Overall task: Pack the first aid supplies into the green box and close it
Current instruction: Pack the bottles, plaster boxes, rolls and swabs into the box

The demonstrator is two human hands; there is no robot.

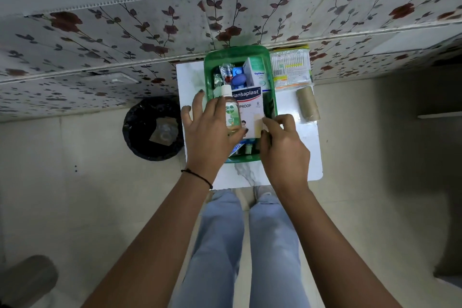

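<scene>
Dettol bottle (231,114), light, rigid, slippery, pinched mid-body by left hand (212,130); right hand (280,140) fingertips grip plaster box (250,110) corner.

The translucent green plastic box (272,105) looks glossy and smooth. At its 6 o'clock end lies a glossy white-and-blue card plaster carton (248,110); beside it is a clear plastic bottle of amber liquid (231,114), shiny. At the box's 3 o'clock sit a matt brown crepe bandage roll (308,104) and a crinkled clear-film swab packet (291,69). The white marble-look tabletop (310,157) shines.
</scene>
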